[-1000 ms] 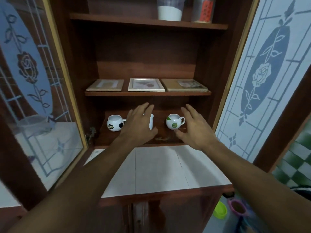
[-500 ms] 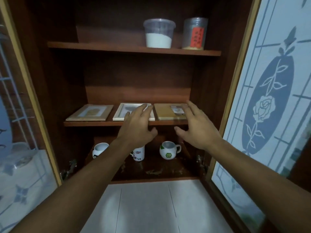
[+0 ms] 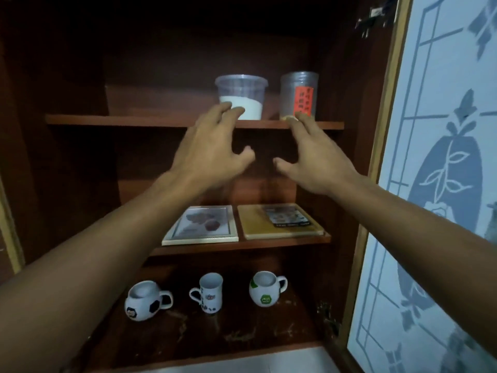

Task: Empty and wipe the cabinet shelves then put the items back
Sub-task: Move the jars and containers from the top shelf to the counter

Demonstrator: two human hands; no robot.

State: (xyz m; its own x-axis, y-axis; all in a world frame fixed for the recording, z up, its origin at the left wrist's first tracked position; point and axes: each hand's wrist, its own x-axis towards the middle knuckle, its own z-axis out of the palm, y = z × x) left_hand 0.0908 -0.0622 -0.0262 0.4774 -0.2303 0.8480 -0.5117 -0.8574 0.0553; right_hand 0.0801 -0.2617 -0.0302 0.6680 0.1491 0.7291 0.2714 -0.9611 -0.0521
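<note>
1. I see the left hand [image 3: 212, 152], fingers spread, at the top shelf [image 3: 107, 120] edge before the powder tub [image 3: 242, 90]; contact unclear.
2. Right hand [image 3: 314, 157], fingers apart, tips at the red-label jar [image 3: 300, 95] on that shelf.

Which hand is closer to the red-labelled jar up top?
Right. The right hand sits just below the red-labelled jar, fingertips at its base; the left hand is further left, by the powder tub.

Cannot see the lower left of the tub [image 3: 242, 87] behind the left hand [image 3: 212, 152], nor the base of the jar [image 3: 291, 87] behind the right hand [image 3: 314, 157]. Cannot read the red label [image 3: 303, 101]: too blurred.
</note>
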